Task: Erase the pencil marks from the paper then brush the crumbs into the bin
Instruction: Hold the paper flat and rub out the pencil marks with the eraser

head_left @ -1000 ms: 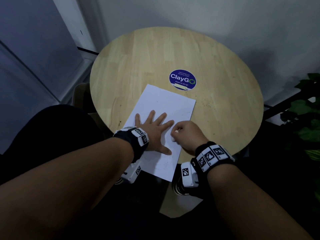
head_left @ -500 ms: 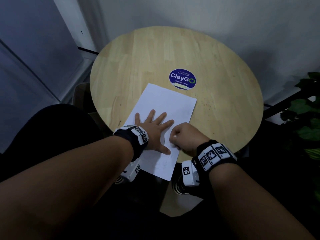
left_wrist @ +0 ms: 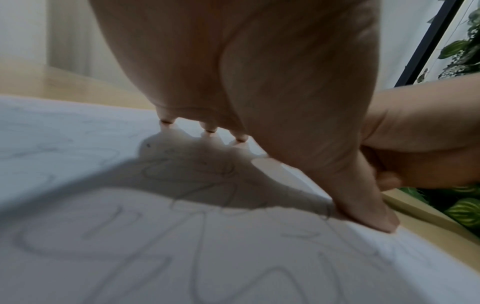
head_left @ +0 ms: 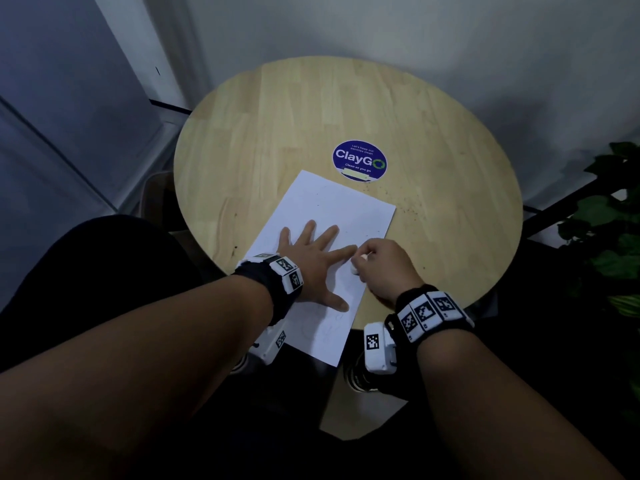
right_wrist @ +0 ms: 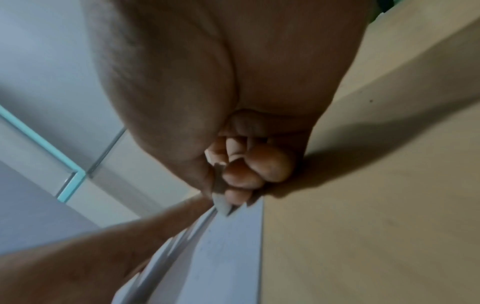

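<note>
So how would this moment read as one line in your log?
left hand flat on paper | right hand rubbing eraser at paper's edge | pencil marks remain

This looks like an office pantry or break area. A round wooden bench (head_left: 311, 126) carries a blue sticker (head_left: 359, 161) reading "ClayGo", with small print about keeping pantries clean and "Clean as you go". Plain grey-white walls (head_left: 381, 26), a glass partition (head_left: 62, 109) and a leafy potted plant (head_left: 609, 230) surround it.
</note>
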`<state>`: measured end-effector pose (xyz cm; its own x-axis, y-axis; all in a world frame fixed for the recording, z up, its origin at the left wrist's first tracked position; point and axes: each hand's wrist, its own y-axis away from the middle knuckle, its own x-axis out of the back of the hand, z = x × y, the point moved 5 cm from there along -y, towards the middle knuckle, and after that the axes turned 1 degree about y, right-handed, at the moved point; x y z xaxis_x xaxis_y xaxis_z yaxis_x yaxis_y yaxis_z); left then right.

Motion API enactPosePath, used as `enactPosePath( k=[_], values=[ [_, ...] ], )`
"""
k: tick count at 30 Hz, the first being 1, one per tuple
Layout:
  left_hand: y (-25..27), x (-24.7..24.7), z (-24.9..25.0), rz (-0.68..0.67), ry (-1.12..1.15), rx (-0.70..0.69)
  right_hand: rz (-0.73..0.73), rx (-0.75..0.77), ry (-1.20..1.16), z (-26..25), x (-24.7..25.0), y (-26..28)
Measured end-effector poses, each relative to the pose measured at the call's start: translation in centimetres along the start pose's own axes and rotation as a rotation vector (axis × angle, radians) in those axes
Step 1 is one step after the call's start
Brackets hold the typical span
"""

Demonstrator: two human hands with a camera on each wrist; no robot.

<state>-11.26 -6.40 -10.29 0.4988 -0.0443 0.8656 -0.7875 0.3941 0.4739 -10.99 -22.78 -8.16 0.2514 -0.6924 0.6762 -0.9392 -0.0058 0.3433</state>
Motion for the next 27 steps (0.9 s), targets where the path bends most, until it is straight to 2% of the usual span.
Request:
enactPosePath(
  k=[2, 3, 6, 7, 11, 12, 15, 16, 17, 20, 21, 25, 26, 27],
  values=[
    [-0.1, 0.0, 0.1, -0.017, -0.003, 0.019, 0.074, 0.024, 0.106, -0.4, 0.2, 0.1],
    [-0.2, 0.0, 0.2, -0.021, -0.001, 0.025, 0.052, 0.041, 0.13, -0.6, -0.1, 0.3],
    [-0.5, 0.0, 0.2, -0.031, -0.005, 0.038, -0.177, 0.078, 0.174, -1.6, -1.3, 1.1],
    [-0.5, 0.0, 0.3, -0.035, -0.003, 0.04, -0.201, 0.079, 0.174, -1.6, -1.3, 1.2],
    [-0.4, 0.4, 0.4, -0.065, 0.009, 0.046, 0.041, 0.045, 0.137, -1.2, 0.2, 0.3],
    [-0.3, 0.4, 0.4, -0.069, 0.008, 0.05, 0.014, 0.057, 0.151, -1.3, -0.1, 0.4],
    [-0.3, 0.2, 0.4, -0.064, 0.01, 0.056, -0.225, 0.095, 0.17, -1.8, -1.4, 1.7],
    [-0.2, 0.2, 0.4, -0.061, 0.007, 0.054, -0.241, 0.084, 0.149, -1.7, -1.3, 1.9],
    [-0.2, 0.2, 0.4, -0.061, 0.006, 0.051, -0.194, 0.067, 0.124, -1.4, -1.0, 1.5],
    [-0.1, 0.2, 0.3, -0.063, -0.003, 0.047, 0.08, 0.031, 0.114, -0.7, 0.9, 0.5],
    [0.0, 0.2, 0.3, -0.063, -0.004, 0.048, 0.075, 0.031, 0.119, -0.8, 0.9, 0.6],
    [-0.1, 0.1, 0.2, -0.053, -0.003, 0.041, -0.268, 0.019, 0.162, -1.4, -0.6, 1.9],
    [-0.1, 0.2, 0.3, -0.057, -0.004, 0.043, -0.253, 0.018, 0.153, -1.3, -0.5, 1.7],
    [-0.1, 0.3, 0.3, -0.064, -0.005, 0.046, -0.177, 0.025, 0.14, -1.2, -0.2, 1.2]
  ],
)
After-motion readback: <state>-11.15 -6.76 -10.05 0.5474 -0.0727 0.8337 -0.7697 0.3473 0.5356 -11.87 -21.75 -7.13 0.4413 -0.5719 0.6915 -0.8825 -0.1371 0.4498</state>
